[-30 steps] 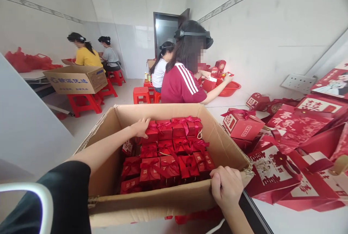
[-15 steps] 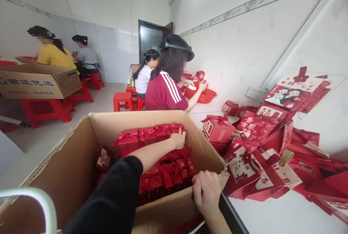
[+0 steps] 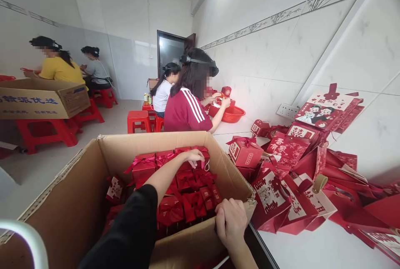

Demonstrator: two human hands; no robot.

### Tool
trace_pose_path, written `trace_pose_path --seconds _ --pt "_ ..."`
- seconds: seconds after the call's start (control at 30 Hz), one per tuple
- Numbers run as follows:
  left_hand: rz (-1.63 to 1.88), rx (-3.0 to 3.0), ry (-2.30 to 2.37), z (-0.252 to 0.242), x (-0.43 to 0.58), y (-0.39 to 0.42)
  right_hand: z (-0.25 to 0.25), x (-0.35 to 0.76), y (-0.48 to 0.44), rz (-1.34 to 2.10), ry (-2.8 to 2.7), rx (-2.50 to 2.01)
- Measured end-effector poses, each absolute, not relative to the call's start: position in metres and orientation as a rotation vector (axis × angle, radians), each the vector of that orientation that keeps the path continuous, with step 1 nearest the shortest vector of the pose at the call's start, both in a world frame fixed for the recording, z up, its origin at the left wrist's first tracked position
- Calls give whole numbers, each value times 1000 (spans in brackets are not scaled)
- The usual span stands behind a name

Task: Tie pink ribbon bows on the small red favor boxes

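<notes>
My left hand [image 3: 194,158] reaches from a black sleeve into a large cardboard box [image 3: 156,142]. It hovers just over the back row of small red gift boxes [image 3: 171,210], tied with ribbon bows. Its fingers are loosely bent and apart, close to a red ribbon end [image 3: 203,163]; no grip on a box shows. With its fingers curled over the carton's near rim, my right hand [image 3: 231,221] holds the right front corner. A small red box with a white label [image 3: 115,189] lies tilted at the left of the rows.
Red paper gift bags [image 3: 271,194] and a ribboned box [image 3: 245,151] crowd the white table at right. Ahead sits a co-worker in a maroon top [image 3: 184,110], beside a red basin [image 3: 231,115]. Red stools [image 3: 139,121] and another carton [image 3: 43,98] stand at left.
My left hand has lifted off the back-right red gift box and drawn slightly left. My right hand keeps its hold on the rim. The whole view has shifted a little.
</notes>
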State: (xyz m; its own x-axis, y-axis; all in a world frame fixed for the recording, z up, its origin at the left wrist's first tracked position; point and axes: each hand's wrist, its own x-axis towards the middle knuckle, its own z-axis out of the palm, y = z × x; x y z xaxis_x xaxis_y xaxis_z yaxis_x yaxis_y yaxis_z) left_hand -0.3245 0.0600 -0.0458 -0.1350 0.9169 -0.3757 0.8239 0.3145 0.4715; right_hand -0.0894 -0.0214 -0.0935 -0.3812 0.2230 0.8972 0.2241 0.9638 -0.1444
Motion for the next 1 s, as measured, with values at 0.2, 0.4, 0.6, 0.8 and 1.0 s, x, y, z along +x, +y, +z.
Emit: trace_pose_path --seconds 0.2,0.4,0.6,0.8,1.0 --pt "288 1545 2409 -27 -345 30 -92 -91 -21 -34 -1978 -310" --pt "-21 1533 2427 -81 -315 -21 -93 -91 -21 -41 -1981 -318" --pt "-163 1470 2275 -88 -311 -20 -91 -88 -22 -32 -1978 -324" --pt "102 1502 2207 11 -351 -6 -92 -89 -22 -49 -1972 -325" --pt "412 1442 2698 4 -363 -48 -95 -89 -22 -10 -1954 -310"
